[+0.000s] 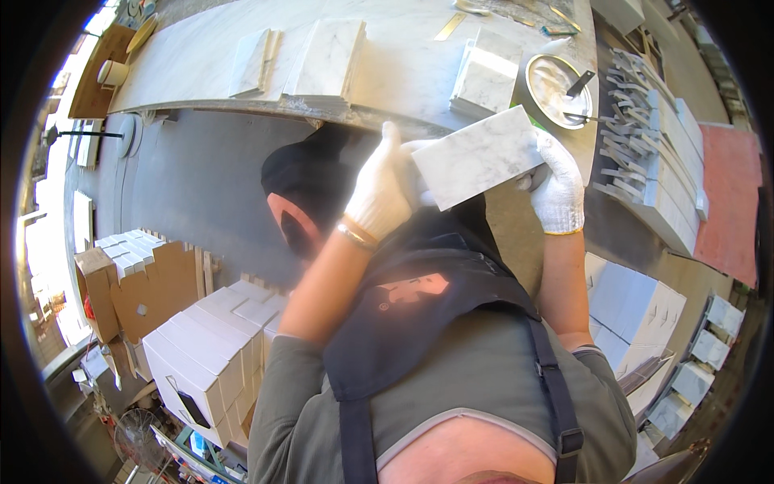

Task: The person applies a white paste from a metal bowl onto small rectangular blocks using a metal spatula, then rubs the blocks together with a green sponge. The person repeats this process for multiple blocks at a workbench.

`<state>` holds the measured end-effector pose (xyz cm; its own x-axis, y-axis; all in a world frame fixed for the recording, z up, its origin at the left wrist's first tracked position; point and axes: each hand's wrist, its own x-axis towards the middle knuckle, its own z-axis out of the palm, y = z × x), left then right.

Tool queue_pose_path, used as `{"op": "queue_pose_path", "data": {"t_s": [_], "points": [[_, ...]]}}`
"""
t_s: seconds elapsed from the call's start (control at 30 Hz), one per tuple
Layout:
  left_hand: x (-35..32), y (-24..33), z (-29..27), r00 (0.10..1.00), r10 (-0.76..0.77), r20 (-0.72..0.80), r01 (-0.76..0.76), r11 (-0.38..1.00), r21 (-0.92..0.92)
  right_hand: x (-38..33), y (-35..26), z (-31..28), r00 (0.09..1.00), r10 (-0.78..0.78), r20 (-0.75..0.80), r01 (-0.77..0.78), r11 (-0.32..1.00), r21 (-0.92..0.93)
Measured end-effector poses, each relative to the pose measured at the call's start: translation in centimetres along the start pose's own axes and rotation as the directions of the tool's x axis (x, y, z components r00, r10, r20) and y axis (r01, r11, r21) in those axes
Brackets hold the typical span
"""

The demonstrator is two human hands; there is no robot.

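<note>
At a tile [480, 159], thumb-up left hand [380, 187], curled right hand [562, 189]

1. On the bench [403, 73], left to right, sit left stack [250, 63], middle stack [324, 60], right stack [486, 74], tub [529, 93]
2. A scraper [580, 82] stands in the tub
3. The tile [480, 157] is between left hand [383, 189] and right hand [560, 189], nearer the person [459, 363] than the tub
4. Boxes [214, 347] stand left of the person, a carton [157, 290] beyond them, farther left
5. Right of the person, blocks [711, 348] lie in a row
</note>
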<state>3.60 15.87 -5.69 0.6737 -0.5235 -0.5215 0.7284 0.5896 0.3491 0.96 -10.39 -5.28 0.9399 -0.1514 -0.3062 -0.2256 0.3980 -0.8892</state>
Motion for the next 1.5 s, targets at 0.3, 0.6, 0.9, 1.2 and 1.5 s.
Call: {"op": "queue_pose_path", "data": {"t_s": [0.3, 0.6, 0.9, 1.2, 1.5], "points": [[0.6, 0.1, -0.7, 1.0, -0.023, 0.006, 0.023, 0.999, -0.024, 0.8, 0.4, -0.2, 0.999, 0.038, 0.017, -0.038, 0.998, 0.052], [0.5, 0.0, -1.0, 0.999, -0.026, -0.035, 0.025, 1.0, -0.016, 1.0, 0.5, 0.5, 0.999, 0.007, 0.047, -0.009, 0.999, 0.038], [1.6, -1.1, -1.3, 0.953, 0.071, 0.295, -0.248, 0.744, 0.621, 1.1, -0.2, 2.7, 0.988, -0.019, 0.154, 0.031, 0.996, -0.078], [2.6, -0.6, -0.4, 0.95, 0.236, 0.205, -0.303, 0.856, 0.42, 0.2, -0.2, 3.7, 0.966, 0.05, 0.255, -0.064, 0.997, 0.05], [4.0, -0.2, -2.7, 0.837, 0.52, 0.17, -0.535, 0.713, 0.453, -2.1, -0.4, 3.3, 0.948, 0.177, 0.264, -0.156, 0.983, -0.098]]}}
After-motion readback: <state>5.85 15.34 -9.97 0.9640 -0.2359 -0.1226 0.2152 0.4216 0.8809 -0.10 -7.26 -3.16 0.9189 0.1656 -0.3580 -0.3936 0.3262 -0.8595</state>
